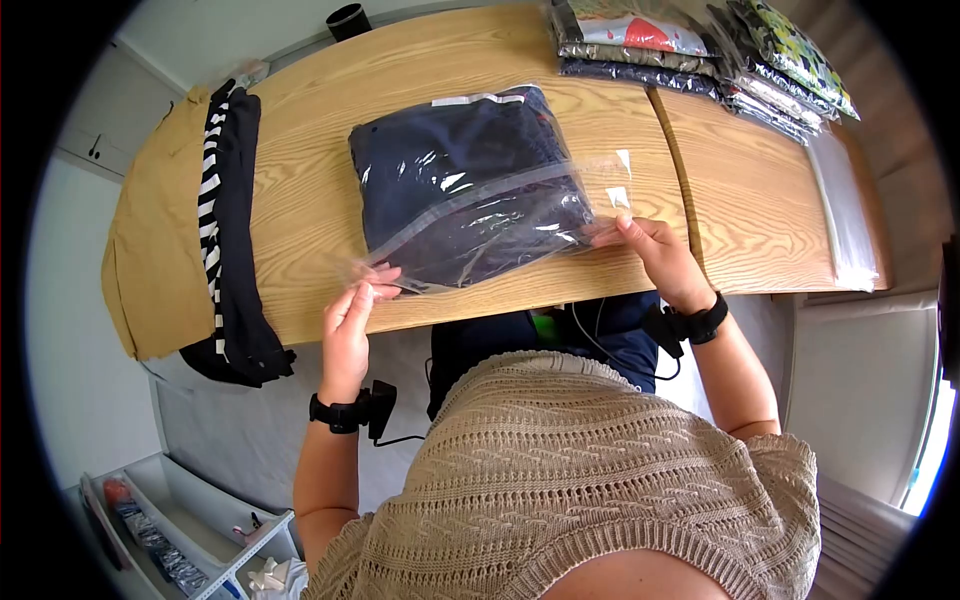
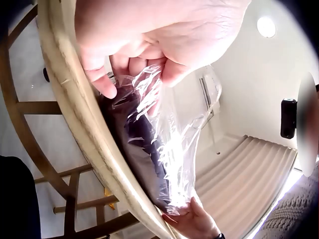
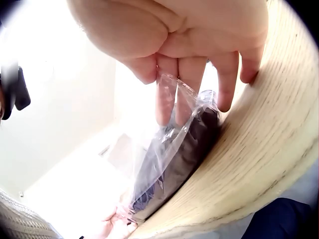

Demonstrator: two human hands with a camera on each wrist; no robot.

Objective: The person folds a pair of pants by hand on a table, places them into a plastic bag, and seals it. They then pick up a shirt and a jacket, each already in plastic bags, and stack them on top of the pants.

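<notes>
A folded dark navy garment lies inside a clear plastic bag on the wooden table, close to its front edge. My left hand pinches the near left corner of the bag between thumb and fingers. At the other end, my right hand pinches the near right corner, with its fingers behind the film and its thumb in front. The right wrist view shows the film between thumb and fingers. In the left wrist view the shiny film runs from the left hand's fingers toward the right hand.
Tan, striped and black clothes lie over the table's left end. Stacks of bagged garments sit at the back right, and flat clear bags at the right end. A seam crosses the table. Below left stands a white bin.
</notes>
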